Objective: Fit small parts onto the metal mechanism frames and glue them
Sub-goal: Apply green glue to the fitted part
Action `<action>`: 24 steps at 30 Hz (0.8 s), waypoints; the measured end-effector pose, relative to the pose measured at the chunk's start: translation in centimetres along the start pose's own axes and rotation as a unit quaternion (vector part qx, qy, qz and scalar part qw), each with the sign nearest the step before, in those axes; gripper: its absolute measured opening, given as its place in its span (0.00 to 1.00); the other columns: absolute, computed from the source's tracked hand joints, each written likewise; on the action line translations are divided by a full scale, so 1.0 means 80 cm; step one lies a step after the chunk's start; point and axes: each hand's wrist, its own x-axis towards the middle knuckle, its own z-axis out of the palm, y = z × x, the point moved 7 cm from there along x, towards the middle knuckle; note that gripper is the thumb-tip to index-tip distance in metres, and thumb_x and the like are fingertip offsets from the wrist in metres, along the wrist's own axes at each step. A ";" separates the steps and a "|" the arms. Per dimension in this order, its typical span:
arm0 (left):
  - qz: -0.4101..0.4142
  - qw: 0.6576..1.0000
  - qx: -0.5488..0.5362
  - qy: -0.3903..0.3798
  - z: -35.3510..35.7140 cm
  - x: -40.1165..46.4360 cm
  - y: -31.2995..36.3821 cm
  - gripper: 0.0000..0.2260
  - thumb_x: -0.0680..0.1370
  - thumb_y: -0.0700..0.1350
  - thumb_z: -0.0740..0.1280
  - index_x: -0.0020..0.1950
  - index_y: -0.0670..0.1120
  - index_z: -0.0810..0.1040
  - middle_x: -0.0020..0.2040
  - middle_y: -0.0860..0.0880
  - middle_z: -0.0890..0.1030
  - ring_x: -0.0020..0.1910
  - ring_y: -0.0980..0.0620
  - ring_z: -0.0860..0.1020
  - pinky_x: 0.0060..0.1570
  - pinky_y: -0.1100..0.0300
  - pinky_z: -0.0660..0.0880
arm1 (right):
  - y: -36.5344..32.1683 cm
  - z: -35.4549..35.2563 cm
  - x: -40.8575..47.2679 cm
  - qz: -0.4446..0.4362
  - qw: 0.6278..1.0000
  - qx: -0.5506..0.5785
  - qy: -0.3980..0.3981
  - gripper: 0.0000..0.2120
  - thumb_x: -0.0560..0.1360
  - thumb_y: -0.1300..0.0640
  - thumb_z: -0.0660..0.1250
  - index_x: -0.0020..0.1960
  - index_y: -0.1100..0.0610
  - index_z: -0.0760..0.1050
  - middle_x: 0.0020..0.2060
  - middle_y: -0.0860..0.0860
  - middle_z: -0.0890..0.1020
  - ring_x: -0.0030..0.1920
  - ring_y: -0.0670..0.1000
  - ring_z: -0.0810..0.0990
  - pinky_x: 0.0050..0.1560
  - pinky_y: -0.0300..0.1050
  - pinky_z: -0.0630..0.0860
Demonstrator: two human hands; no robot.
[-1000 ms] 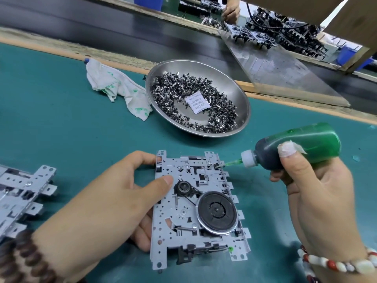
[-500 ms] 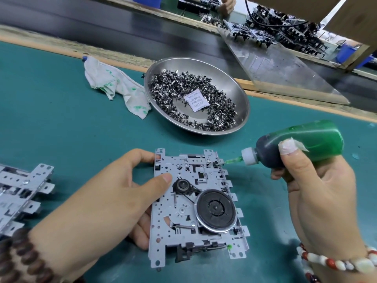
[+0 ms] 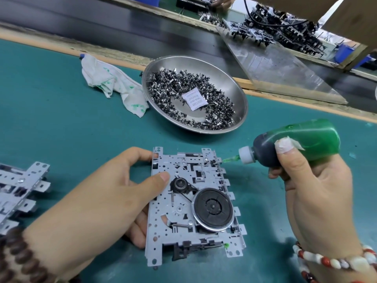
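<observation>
**Gluing station, one frame under the nozzle**

1. Left hand (image 3: 106, 201). Nearest the wearer, a dark bead bracelet at the wrist. Thumb lies flat on the plate, fingers wrapped round the left edge and under it. Likely purpose: to pin the work so it cannot slide while glue goes on.

2. Mechanism frame (image 3: 175, 213). Perforated metal plate lying flat on the green mat (image 3: 51, 123), centre of the bench. It carries a black flywheel (image 3: 213, 208) linked by a belt to a small pulley (image 3: 180, 183). A green dab shows at the near right corner (image 3: 226, 245), presumably glue already laid.

3. Right hand (image 3: 310, 180). Red and white bracelet at the wrist. Fingers are curled round the glue bottle (image 3: 295, 142), thumb with a taped tip pressed on its side, ready to squeeze. The bottle lies nearly level, so its green nozzle (image 3: 230, 159) reaches the frame's far right corner; whether the tip touches the metal I cannot tell.

4. Further frames (image 3: 18, 193). Stacked at the left edge, apart from the work. Finished or waiting: not evident.

5. Steel bowl (image 3: 230, 82). Beyond the frame, within reach of either hand, holding loose small metal parts (image 3: 169, 86) and a white desiccant packet (image 3: 194, 100).

6. Stained cloth (image 3: 114, 86). Just left of the bowl, green marks on it, seemingly for wiping glue.

7. Conveyor belt (image 3: 81, 27). Behind the bench, dark; more assemblies (image 3: 285, 25) beyond it.
</observation>
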 end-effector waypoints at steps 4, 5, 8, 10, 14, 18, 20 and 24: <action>0.005 1.000 0.004 -0.004 0.002 -0.001 0.003 0.07 0.71 0.46 0.66 0.35 0.58 0.76 0.25 0.35 0.78 0.13 0.49 0.69 0.12 0.66 0.64 | 0.000 -0.001 0.000 0.001 1.000 -0.001 0.005 0.16 0.67 0.39 0.70 0.45 0.51 0.78 0.40 0.47 0.83 0.40 0.47 0.80 0.34 0.35 0.73; 0.005 1.000 0.005 -0.005 0.003 -0.001 0.003 0.07 0.71 0.46 0.66 0.35 0.58 0.76 0.25 0.36 0.78 0.13 0.49 0.69 0.12 0.66 0.64 | 0.000 -0.002 0.000 0.001 1.000 -0.002 0.007 0.17 0.67 0.39 0.70 0.45 0.52 0.78 0.40 0.47 0.83 0.41 0.48 0.80 0.34 0.35 0.73; 0.006 1.000 0.006 -0.004 0.003 -0.001 0.004 0.07 0.71 0.46 0.66 0.35 0.59 0.76 0.25 0.36 0.78 0.13 0.49 0.69 0.12 0.66 0.63 | -0.001 -0.002 -0.001 0.001 1.000 -0.001 0.010 0.17 0.67 0.40 0.70 0.46 0.52 0.77 0.40 0.47 0.83 0.41 0.48 0.80 0.34 0.35 0.73; 0.005 1.000 0.007 -0.003 0.003 -0.001 0.004 0.07 0.71 0.47 0.66 0.35 0.59 0.76 0.25 0.36 0.78 0.13 0.49 0.69 0.12 0.66 0.63 | -0.001 -0.002 -0.001 0.000 1.000 -0.001 0.010 0.17 0.67 0.40 0.70 0.46 0.52 0.77 0.40 0.47 0.83 0.40 0.48 0.80 0.34 0.35 0.73; 0.003 1.000 0.005 -0.004 0.003 -0.002 0.004 0.06 0.70 0.47 0.66 0.36 0.58 0.76 0.25 0.35 0.78 0.13 0.49 0.69 0.12 0.66 0.63 | -0.001 -0.001 -0.001 -0.002 1.000 -0.001 0.008 0.17 0.67 0.41 0.69 0.46 0.53 0.76 0.40 0.47 0.83 0.40 0.47 0.80 0.34 0.35 0.73; 0.005 1.000 0.004 -0.002 0.002 -0.001 0.004 0.06 0.71 0.46 0.66 0.36 0.58 0.76 0.25 0.35 0.78 0.13 0.49 0.69 0.12 0.66 0.63 | -0.001 -0.001 -0.001 -0.002 1.000 0.002 0.008 0.16 0.67 0.40 0.70 0.46 0.52 0.77 0.40 0.46 0.83 0.40 0.47 0.80 0.34 0.35 0.73; 0.008 1.000 0.004 0.000 0.002 -0.001 0.003 0.06 0.70 0.46 0.66 0.36 0.58 0.76 0.25 0.35 0.78 0.13 0.49 0.69 0.12 0.66 0.63 | 0.000 -0.002 -0.001 -0.001 1.000 0.001 0.008 0.16 0.67 0.40 0.70 0.45 0.52 0.77 0.40 0.47 0.83 0.41 0.48 0.80 0.34 0.35 0.73; 0.008 1.000 0.007 0.001 0.001 0.000 0.002 0.05 0.70 0.47 0.66 0.37 0.58 0.77 0.25 0.35 0.78 0.13 0.49 0.69 0.12 0.66 0.63 | -0.001 -0.003 -0.001 -0.003 1.000 -0.001 0.011 0.16 0.67 0.41 0.70 0.45 0.52 0.77 0.40 0.46 0.83 0.40 0.47 0.80 0.34 0.35 0.73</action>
